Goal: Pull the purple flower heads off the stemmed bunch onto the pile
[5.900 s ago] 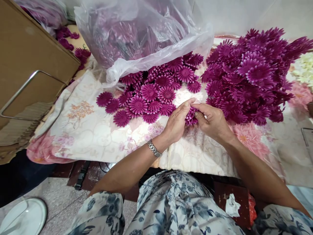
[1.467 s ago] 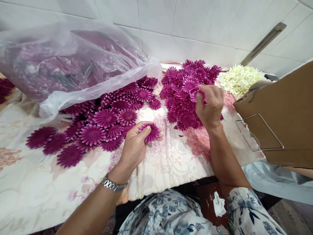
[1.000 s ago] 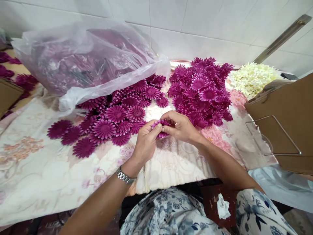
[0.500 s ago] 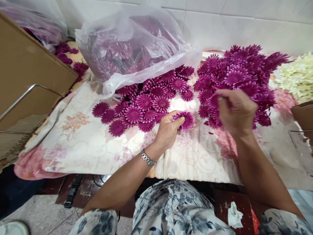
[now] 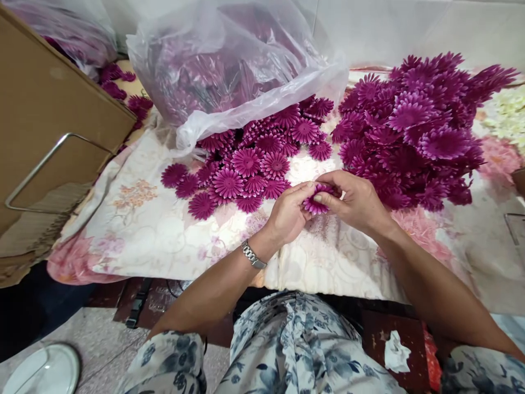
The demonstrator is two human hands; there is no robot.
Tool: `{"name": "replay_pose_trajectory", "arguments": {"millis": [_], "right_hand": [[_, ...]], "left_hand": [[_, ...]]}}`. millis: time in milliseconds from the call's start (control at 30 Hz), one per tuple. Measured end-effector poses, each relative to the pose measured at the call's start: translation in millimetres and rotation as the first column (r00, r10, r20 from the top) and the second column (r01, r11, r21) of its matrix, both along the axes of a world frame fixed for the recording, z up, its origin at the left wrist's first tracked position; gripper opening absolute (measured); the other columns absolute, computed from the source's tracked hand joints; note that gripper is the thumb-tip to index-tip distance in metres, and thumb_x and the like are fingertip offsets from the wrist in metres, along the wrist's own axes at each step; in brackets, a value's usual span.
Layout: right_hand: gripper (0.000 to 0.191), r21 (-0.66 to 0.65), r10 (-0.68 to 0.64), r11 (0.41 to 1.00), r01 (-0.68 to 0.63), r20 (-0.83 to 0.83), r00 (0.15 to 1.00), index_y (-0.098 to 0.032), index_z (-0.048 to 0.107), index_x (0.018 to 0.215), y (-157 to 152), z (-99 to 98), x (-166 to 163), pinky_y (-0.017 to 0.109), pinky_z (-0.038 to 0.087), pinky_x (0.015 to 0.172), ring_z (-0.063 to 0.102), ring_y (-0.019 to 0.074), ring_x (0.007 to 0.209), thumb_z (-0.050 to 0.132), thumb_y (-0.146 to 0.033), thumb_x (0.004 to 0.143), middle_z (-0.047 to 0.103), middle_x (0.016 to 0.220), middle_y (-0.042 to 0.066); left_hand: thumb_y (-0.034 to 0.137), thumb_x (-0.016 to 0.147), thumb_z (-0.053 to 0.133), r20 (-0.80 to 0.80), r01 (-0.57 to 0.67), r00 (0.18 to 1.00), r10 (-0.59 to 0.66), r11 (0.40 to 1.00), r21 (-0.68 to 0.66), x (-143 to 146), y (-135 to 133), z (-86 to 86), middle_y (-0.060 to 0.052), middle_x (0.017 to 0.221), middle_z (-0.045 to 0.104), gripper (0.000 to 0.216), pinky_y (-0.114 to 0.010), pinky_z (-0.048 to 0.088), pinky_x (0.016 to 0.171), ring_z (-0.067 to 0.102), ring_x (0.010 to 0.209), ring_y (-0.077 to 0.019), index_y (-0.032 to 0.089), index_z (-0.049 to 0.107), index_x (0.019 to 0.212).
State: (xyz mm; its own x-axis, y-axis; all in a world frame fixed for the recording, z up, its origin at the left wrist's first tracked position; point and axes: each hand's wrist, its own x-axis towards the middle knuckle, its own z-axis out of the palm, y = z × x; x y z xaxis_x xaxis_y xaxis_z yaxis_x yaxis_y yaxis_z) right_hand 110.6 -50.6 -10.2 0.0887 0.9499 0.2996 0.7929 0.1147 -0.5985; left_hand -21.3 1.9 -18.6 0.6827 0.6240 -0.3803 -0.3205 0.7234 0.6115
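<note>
Both hands meet over the middle of the cloth-covered table, pinching a purple artificial flower point(image 5: 316, 204) with pale-edged petals. My left hand point(image 5: 289, 213), a metal watch at its wrist, grips the flower's left side, its fingertips partly hidden underneath. From the right, my right hand point(image 5: 355, 200) closes thumb and forefinger on the flower's other side. Beyond the left hand lies a spread of loose purple flower heads point(image 5: 228, 183), spilling from under a clear plastic bag point(image 5: 246, 65). A taller heap of purple flowers point(image 5: 410, 131) stands behind the right hand.
A cardboard box point(image 5: 53, 109) with a bent metal wire handle point(image 5: 39, 164) borders the left. Cream-coloured petals point(image 5: 506, 117) lie at the far right. The floral tablecloth point(image 5: 151, 241) reaches the front edge, and a white tiled wall point(image 5: 394, 33) rises behind.
My right hand has come left and down from the tall heap to the flower in my left hand, and now grips it too. The view has shifted slightly.
</note>
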Motion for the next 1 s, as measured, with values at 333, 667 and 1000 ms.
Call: {"name": "replay_pose_trajectory", "arguments": {"millis": [333,667,1000], "right_hand": [[0.029,0.074,0.018,0.997,-0.021,0.049,0.999,-0.015,0.069,0.107,-2.7,-3.4,2.4,0.026,0.054,0.069,0.070,0.0156,0.077,0.053,-0.017,0.083,0.076,0.091,0.005],[0.030,0.231,-0.476,0.879,0.417,0.479,0.738,-0.018,0.068,0.110,-18.3,28.8,61.0,0.053,0.045,0.091,0.062,0.0307,0.104,0.047,-0.027,0.090,0.070,0.107,0.015],[0.022,-0.122,0.012,0.992,-0.015,-0.024,1.000,-0.017,0.067,0.096,-7.9,14.9,14.9,0.025,0.046,0.055,0.060,0.0128,0.060,0.065,-0.029,0.077,0.068,0.073,0.001]], "left_hand": [[0.025,0.072,0.068,0.007,-0.033,0.999,0.032,0.995,0.097,-0.3,-2.5,-4.5,0.001,0.064,0.059,0.011,-0.022,0.048,0.064,0.057,0.063,-0.0095,0.014,0.064,0.072],[0.030,0.075,0.067,-0.012,-0.099,0.995,0.101,0.990,0.103,-2.8,0.9,-4.3,-0.001,0.064,0.062,0.017,-0.024,0.048,0.060,0.059,0.061,-0.0111,0.013,0.062,0.072],[0.028,0.074,0.067,0.029,-0.032,0.999,0.031,0.999,0.043,-1.7,-2.9,-2.3,0.000,0.066,0.062,0.015,-0.021,0.045,0.059,0.056,0.059,-0.0080,0.013,0.066,0.074]]}}
